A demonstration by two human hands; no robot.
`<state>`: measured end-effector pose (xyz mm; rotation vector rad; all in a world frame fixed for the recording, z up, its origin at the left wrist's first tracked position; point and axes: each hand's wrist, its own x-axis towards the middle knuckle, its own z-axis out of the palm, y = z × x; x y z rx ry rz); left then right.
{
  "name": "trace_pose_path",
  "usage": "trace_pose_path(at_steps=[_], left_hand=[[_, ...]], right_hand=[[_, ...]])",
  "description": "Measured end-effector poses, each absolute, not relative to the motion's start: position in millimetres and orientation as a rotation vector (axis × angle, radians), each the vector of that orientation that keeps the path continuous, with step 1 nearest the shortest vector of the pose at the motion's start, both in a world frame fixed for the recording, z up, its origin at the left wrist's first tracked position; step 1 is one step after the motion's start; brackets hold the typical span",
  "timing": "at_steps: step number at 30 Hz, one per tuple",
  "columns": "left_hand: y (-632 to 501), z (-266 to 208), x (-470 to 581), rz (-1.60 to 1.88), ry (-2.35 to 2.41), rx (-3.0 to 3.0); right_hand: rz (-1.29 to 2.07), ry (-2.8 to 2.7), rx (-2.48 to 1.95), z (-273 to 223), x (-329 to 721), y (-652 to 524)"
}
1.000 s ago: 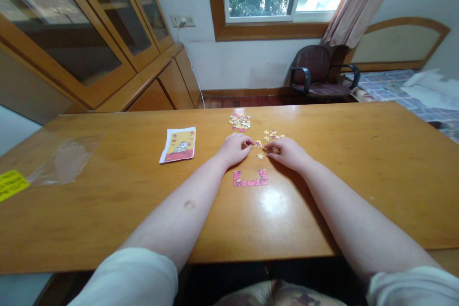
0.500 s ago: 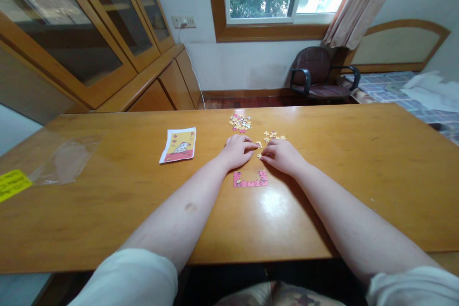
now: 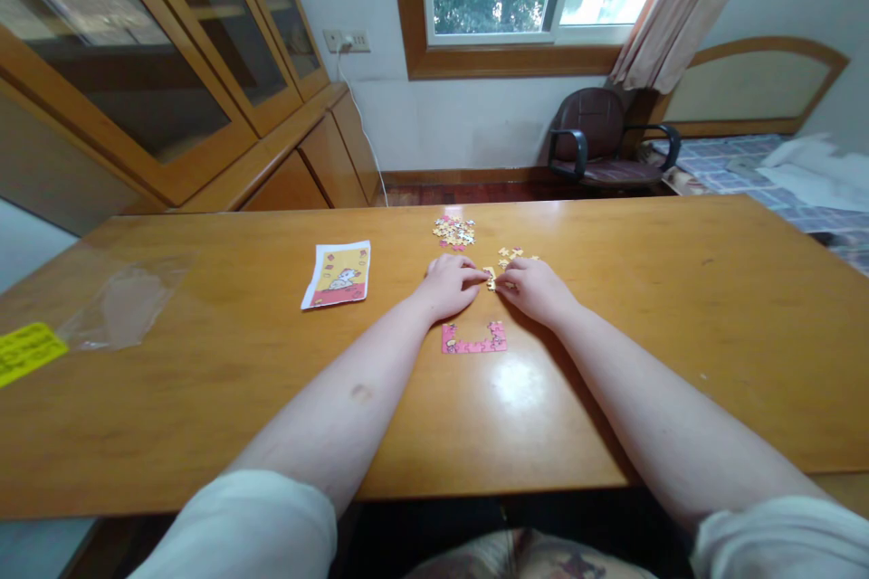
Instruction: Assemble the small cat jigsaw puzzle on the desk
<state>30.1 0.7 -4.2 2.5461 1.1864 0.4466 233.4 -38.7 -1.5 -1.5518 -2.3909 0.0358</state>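
Between my hands lie yellow puzzle pieces [image 3: 491,280], close together on the table. My left hand [image 3: 449,288] rests on the wood, its fingertips holding the upper piece from the left. From the right, my right hand [image 3: 541,291] pinches the lower piece, which touches or nearly touches the upper one; the exact joint is too small to make out. Nearer to me is a joined pink puzzle section [image 3: 473,346], a U shape with its gap facing away. Loose yellow pieces [image 3: 510,253] lie just beyond my right hand, partly hidden by it.
A pile of mixed puzzle pieces [image 3: 454,232] is near the table's far edge. To the left lie a picture card [image 3: 339,276] with a white animal and a clear plastic bag [image 3: 132,303] with a yellow label [image 3: 31,353]. Beyond the table [image 3: 224,434] stands an armchair [image 3: 594,140].
My right hand has moved slightly up and away from me, bringing its puzzle piece up against the one at my left fingertips. My left hand has stayed in place.
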Motion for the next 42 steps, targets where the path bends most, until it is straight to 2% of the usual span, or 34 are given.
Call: trace_pose_path(at_steps=[11,19,42], left_hand=[[0.8,-5.3,29.9,0.443,1.185,2.538],[1.1,-5.2,30.0,0.435,1.169,2.573],[1.4,-5.2,30.0,0.482,1.141,2.585]], right_hand=[[0.006,-2.338,-1.575,-4.3,232.1,-38.2],[0.060,-2.404,-1.416,-1.0,232.2,-41.2],[0.104,-2.288,-1.477,0.4,233.7,-41.9]])
